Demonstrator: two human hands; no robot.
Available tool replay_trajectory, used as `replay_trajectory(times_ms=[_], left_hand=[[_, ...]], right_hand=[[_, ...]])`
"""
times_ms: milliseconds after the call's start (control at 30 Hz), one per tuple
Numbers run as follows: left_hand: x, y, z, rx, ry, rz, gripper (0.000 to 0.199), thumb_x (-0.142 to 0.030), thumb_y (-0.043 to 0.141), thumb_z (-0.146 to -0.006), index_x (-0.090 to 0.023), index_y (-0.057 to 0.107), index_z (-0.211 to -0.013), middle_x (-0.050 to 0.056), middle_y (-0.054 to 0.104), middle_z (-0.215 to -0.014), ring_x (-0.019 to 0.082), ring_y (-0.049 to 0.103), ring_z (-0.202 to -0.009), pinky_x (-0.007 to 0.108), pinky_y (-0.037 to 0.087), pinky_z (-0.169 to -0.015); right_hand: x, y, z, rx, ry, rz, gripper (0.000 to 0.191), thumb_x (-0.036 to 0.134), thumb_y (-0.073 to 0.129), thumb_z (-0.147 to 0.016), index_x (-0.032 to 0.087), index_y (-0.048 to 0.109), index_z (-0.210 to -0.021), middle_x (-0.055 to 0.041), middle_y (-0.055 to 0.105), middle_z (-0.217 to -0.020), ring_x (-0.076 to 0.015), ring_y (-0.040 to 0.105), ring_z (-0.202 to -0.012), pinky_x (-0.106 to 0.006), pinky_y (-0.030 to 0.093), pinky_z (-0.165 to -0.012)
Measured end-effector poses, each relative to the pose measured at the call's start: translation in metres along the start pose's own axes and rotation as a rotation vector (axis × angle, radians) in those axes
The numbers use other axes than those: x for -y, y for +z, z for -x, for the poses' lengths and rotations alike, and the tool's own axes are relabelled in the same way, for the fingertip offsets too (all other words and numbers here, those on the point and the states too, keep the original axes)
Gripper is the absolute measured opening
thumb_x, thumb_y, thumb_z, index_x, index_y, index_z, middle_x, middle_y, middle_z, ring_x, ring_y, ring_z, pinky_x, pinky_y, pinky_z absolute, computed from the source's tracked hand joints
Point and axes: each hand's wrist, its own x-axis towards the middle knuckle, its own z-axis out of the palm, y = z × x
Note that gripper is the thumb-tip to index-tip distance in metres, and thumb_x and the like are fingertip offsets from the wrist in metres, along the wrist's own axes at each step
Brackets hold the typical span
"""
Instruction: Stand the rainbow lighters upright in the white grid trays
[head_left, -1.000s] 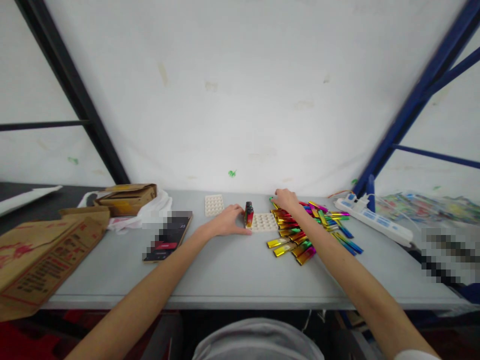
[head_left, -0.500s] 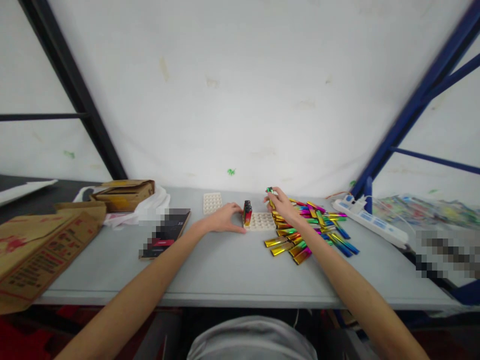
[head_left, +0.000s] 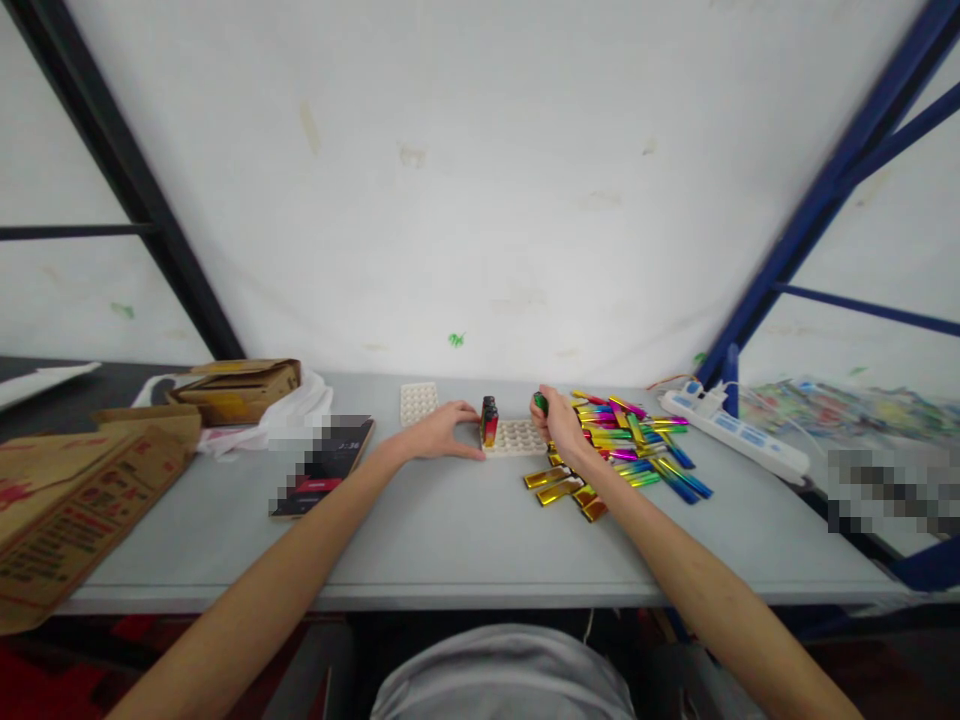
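Note:
A white tray with rows of holes (head_left: 517, 437) lies on the table in front of me. Several red and gold lighters (head_left: 490, 424) stand upright in its left end. My left hand (head_left: 442, 432) curves around that end, thumb at the near corner and fingertips at the far one, gripping the tray. Just above the tray's right end, my right hand (head_left: 559, 425) is closed around a lighter (head_left: 540, 401); only its green and dark top shows. Beside and beneath the right wrist spreads a heap of shiny multicoloured lighters (head_left: 626, 437).
A second white tray (head_left: 418, 402) lies farther back on the left. Left of my arm are a black device with a lit screen (head_left: 330, 462), a cardboard box (head_left: 240, 392) on a white plastic bag (head_left: 311, 408), and a brown carton (head_left: 97, 490). A power strip (head_left: 739, 437) lies right.
My right hand has turned and its fingers have closed further around the lighter, hiding most of it. The left hand stays at the tray's end. The view has shifted slightly.

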Motion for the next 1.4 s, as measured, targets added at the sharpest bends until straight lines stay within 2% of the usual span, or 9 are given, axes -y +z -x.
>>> replay_trajectory(times_ms=[233,367,633,900,1000,1067,1200,1333,1400], left_hand=[[0.0,0.001,-0.001,-0.002,0.006,-0.013,0.069,-0.068,0.078,-0.075,-0.022,0.071,-0.126,0.01,0.064,-0.133,0.032,0.06,-0.123,0.037,0.043,-0.109],[0.0,0.0,-0.001,0.0,0.007,-0.03,0.069,-0.068,0.077,-0.075,-0.021,0.071,-0.127,0.01,0.065,-0.133,0.031,0.06,-0.123,0.037,0.043,-0.108],[0.0,0.0,0.0,0.008,-0.006,-0.032,0.07,-0.069,0.076,-0.075,-0.023,0.071,-0.127,0.011,0.064,-0.134,0.032,0.059,-0.124,0.037,0.042,-0.108],[0.0,0.001,0.0,-0.012,0.008,-0.027,0.069,-0.07,0.077,-0.074,-0.023,0.072,-0.125,0.011,0.065,-0.131,0.032,0.061,-0.121,0.038,0.044,-0.106],[0.0,0.001,0.0,-0.011,0.01,-0.034,0.07,-0.069,0.077,-0.074,-0.022,0.072,-0.125,0.011,0.066,-0.13,0.032,0.061,-0.12,0.038,0.044,-0.106],[0.0,0.001,0.0,-0.008,0.013,-0.04,0.069,-0.068,0.077,-0.075,-0.021,0.072,-0.125,0.011,0.066,-0.13,0.032,0.061,-0.12,0.038,0.044,-0.106],[0.0,0.001,-0.001,-0.013,0.026,-0.034,0.068,-0.067,0.078,-0.075,-0.022,0.072,-0.125,0.01,0.066,-0.131,0.032,0.061,-0.121,0.037,0.044,-0.107],[-0.001,0.001,-0.001,-0.013,0.032,-0.021,0.064,-0.065,0.078,-0.075,-0.023,0.073,-0.124,0.01,0.066,-0.131,0.032,0.061,-0.12,0.039,0.044,-0.107],[-0.002,0.001,-0.001,-0.013,0.02,-0.019,0.065,-0.065,0.079,-0.075,-0.023,0.073,-0.124,0.011,0.066,-0.132,0.032,0.061,-0.121,0.04,0.044,-0.107]], right_hand=[[0.001,0.002,0.004,0.018,-0.027,0.049,0.05,0.059,0.039,-0.093,0.024,0.034,-0.058,0.0062,0.025,-0.049,-0.0081,0.019,-0.04,-0.024,0.015,-0.04],[-0.001,0.002,0.005,0.015,-0.021,0.034,0.052,0.062,0.04,-0.092,0.024,0.036,-0.058,0.0063,0.026,-0.048,-0.0086,0.019,-0.04,-0.025,0.016,-0.04],[-0.013,0.004,0.002,-0.018,-0.116,0.23,0.053,0.062,0.033,-0.095,0.026,0.036,-0.057,0.0036,0.034,-0.046,-0.013,0.033,-0.042,-0.027,0.028,-0.044],[-0.018,0.006,0.002,-0.002,-0.212,0.315,0.063,0.074,0.025,-0.096,0.025,0.044,-0.061,0.0039,0.035,-0.047,-0.0145,0.038,-0.045,-0.027,0.032,-0.046],[-0.019,0.006,0.004,-0.002,-0.261,0.355,0.068,0.077,0.023,-0.096,0.022,0.055,-0.071,0.0036,0.042,-0.053,-0.0145,0.043,-0.049,-0.026,0.035,-0.049],[-0.018,0.006,0.006,-0.014,-0.321,0.395,0.067,0.074,0.023,-0.099,0.021,0.062,-0.087,0.0031,0.048,-0.06,-0.0146,0.048,-0.054,-0.025,0.039,-0.053],[-0.013,0.007,0.008,-0.003,-0.416,0.47,0.055,0.06,0.027,-0.105,0.02,0.062,-0.114,0.0009,0.057,-0.074,-0.0144,0.055,-0.061,-0.025,0.046,-0.061],[-0.005,0.007,0.01,-0.081,-0.56,0.602,0.045,0.06,0.049,-0.097,0.019,0.066,-0.096,-0.0081,0.065,-0.096,-0.0186,0.062,-0.083,-0.029,0.052,-0.075],[-0.001,0.007,0.012,-0.103,-0.584,0.668,0.043,0.06,0.056,-0.094,0.019,0.065,-0.087,-0.0067,0.066,-0.088,-0.019,0.061,-0.08,-0.03,0.05,-0.075]])
